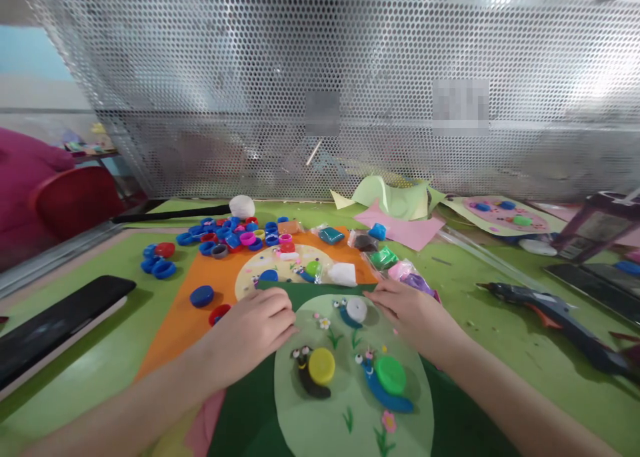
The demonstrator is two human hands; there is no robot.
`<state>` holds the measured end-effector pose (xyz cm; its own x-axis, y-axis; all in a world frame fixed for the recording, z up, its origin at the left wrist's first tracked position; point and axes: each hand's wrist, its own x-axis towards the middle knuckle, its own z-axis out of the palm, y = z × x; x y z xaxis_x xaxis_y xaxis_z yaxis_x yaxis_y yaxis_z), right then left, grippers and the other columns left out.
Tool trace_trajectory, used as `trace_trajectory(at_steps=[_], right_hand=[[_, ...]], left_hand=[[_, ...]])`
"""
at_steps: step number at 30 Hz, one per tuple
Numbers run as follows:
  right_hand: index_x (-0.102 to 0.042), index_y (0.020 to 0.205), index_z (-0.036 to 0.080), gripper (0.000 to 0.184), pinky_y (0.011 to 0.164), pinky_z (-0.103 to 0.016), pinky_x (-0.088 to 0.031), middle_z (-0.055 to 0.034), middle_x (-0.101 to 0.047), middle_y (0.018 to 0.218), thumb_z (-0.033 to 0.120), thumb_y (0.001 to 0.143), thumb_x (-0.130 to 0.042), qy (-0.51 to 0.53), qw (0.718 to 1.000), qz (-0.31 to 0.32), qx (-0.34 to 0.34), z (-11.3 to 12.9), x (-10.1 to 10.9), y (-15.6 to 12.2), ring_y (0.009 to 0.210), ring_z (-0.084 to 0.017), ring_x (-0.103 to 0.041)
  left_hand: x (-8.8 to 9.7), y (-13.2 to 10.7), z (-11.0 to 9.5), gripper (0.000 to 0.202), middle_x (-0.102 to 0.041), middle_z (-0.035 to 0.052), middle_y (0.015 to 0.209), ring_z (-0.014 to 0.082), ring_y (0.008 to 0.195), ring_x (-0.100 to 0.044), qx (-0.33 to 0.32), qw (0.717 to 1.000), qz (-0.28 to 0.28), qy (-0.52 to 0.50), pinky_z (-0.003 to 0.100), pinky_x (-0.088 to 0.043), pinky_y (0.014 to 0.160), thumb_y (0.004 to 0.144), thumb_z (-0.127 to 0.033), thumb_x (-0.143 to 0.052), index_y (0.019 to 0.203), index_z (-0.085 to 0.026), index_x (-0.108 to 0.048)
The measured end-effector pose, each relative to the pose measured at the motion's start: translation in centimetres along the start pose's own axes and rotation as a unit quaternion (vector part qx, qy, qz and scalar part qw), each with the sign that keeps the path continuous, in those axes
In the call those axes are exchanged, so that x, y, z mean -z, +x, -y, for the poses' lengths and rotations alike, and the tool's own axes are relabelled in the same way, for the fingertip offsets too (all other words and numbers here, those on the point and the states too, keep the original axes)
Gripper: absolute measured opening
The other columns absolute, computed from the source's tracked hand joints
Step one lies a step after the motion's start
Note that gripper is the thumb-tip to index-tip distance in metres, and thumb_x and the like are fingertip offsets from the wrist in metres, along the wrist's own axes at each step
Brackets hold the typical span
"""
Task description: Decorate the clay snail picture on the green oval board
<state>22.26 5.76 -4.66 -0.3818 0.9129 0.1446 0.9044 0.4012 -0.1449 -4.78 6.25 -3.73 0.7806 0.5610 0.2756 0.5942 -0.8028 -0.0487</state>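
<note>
Shows a lime-green tabletop (475, 310) with a flat orange paper sheet (175, 323), overlapped by a dark green felt sheet (250, 410) bearing a pale green paper oval (345, 403). Resting on the felt's far edge, left hand (255, 327) and right hand (410, 313), fingers curled down, impossible to tell whether pinching it. On the oval, three clay snails (385, 377) with bottle-cap shells, just beside the hands

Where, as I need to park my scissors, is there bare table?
Bare green table lies between the black device and the orange sheet, and between the right hand and the glue gun. Crowded: bottle caps and clay packets farther back.
</note>
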Motion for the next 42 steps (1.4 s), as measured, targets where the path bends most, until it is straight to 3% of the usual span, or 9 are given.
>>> trace_trajectory(at_steps=[2, 7, 13, 23, 29, 33, 38, 40, 42], right_hand=[[-0.064, 0.102, 0.02, 0.026, 0.071, -0.026, -0.051, -0.0041, -0.064, 0.101, 0.01, 0.087, -0.045, -0.003, 1.0, -0.008, -0.001, -0.1, -0.2, 0.0, 0.086, -0.017, -0.063], [-0.067, 0.085, 0.019, 0.023, 0.07, -0.026, -0.05, -0.0046, -0.066, 0.087, 0.011, 0.087, -0.045, -0.029, 0.999, -0.011, 0.025, -0.2, -0.4, 0.0, 0.081, -0.017, -0.062], [-0.069, 0.086, 0.018, 0.028, 0.071, -0.025, -0.051, -0.0068, -0.065, 0.093, 0.006, 0.084, -0.044, -0.064, 0.996, 0.013, 0.065, -0.1, -0.3, 0.1, 0.087, -0.017, -0.061], [-0.066, 0.103, 0.012, 0.043, 0.077, -0.04, -0.053, -0.0126, -0.061, 0.109, -0.006, 0.07, -0.046, -0.097, 0.989, 0.089, 0.067, 0.9, 0.5, -0.5, 0.101, -0.029, -0.056], [-0.061, 0.116, 0.017, 0.054, 0.08, -0.033, -0.054, -0.007, -0.058, 0.119, -0.005, 0.07, -0.041, -0.071, 0.991, 0.1, 0.047, 0.4, 1.0, -0.5, 0.101, -0.021, -0.058], [-0.056, 0.122, 0.016, 0.058, 0.082, -0.03, -0.053, -0.0051, -0.058, 0.121, -0.003, 0.069, -0.044, -0.063, 0.993, 0.096, 0.038, 0.1, 1.2, -0.4, 0.107, -0.021, -0.056], [-0.054, 0.124, 0.018, 0.051, 0.075, -0.035, -0.054, -0.0074, -0.057, 0.123, 0.003, 0.08, -0.033, -0.078, 0.996, 0.024, -0.016, -1.0, 3.1, -0.8, 0.098, -0.022, -0.061], [-0.059, 0.118, 0.022, 0.041, 0.077, -0.034, -0.052, -0.0057, -0.06, 0.118, 0.015, 0.086, -0.034, -0.08, 0.994, -0.069, -0.043, -2.8, 4.6, -1.7, 0.1, -0.022, -0.06], [-0.061, 0.114, 0.026, 0.037, 0.071, -0.031, -0.05, -0.0055, -0.063, 0.113, 0.019, 0.085, -0.039, -0.095, 0.973, -0.17, -0.123, -5.6, 6.2, -3.2, 0.095, -0.021, -0.062]], left_hand=[[0.0, 0.0, 0.0, 0.023, -0.06, 0.0056, 0.078, 0.0215, 0.08, -0.058, 0.003, 1.0, 0.004, 0.003, 0.035, -0.049, 0.069, 0.091, -0.018, -0.044, 0.076, -0.013, -0.062], [-0.1, 0.0, 0.1, 0.02, -0.06, 0.0055, 0.081, 0.0225, 0.083, -0.058, 0.006, 1.0, 0.009, 0.007, 0.037, -0.049, 0.071, 0.089, -0.016, -0.046, 0.078, -0.013, -0.062], [0.0, 0.1, 0.1, 0.02, -0.061, 0.0061, 0.08, 0.023, 0.082, -0.058, 0.01, 1.0, 0.015, 0.007, 0.037, -0.05, 0.07, 0.089, -0.015, -0.047, 0.078, -0.013, -0.063], [0.2, 0.2, -0.1, 0.021, -0.061, 0.0062, 0.079, 0.0232, 0.08, -0.058, 0.004, 1.0, 0.008, -0.001, 0.039, -0.051, 0.067, 0.088, -0.014, -0.047, 0.076, -0.012, -0.064], [0.1, 0.1, -0.1, 0.023, -0.061, 0.0058, 0.079, 0.0225, 0.08, -0.058, -0.001, 1.0, 0.0, 0.004, 0.037, -0.051, 0.068, 0.09, -0.014, -0.044, 0.077, -0.013, -0.064], [0.1, -0.1, -0.1, 0.026, -0.061, 0.0056, 0.08, 0.0216, 0.08, -0.058, -0.002, 1.0, -0.002, 0.01, 0.036, -0.05, 0.068, 0.091, -0.015, -0.041, 0.078, -0.013, -0.064], [-0.1, -0.1, 0.1, 0.032, -0.062, 0.0051, 0.082, 0.0194, 0.08, -0.058, -0.006, 1.0, -0.005, 0.008, 0.033, -0.05, 0.068, 0.093, -0.015, -0.036, 0.08, -0.014, -0.064], [-0.2, 0.0, 0.1, 0.034, -0.062, 0.0042, 0.079, 0.0182, 0.078, -0.058, -0.011, 1.0, -0.008, 0.006, 0.032, -0.049, 0.068, 0.094, -0.015, -0.035, 0.077, -0.014, -0.064], [-0.2, 0.0, 0.1, 0.035, -0.061, 0.0041, 0.077, 0.0182, 0.077, -0.058, -0.016, 1.0, -0.016, 0.003, 0.031, -0.049, 0.067, 0.094, -0.015, -0.034, 0.073, -0.014, -0.063]])
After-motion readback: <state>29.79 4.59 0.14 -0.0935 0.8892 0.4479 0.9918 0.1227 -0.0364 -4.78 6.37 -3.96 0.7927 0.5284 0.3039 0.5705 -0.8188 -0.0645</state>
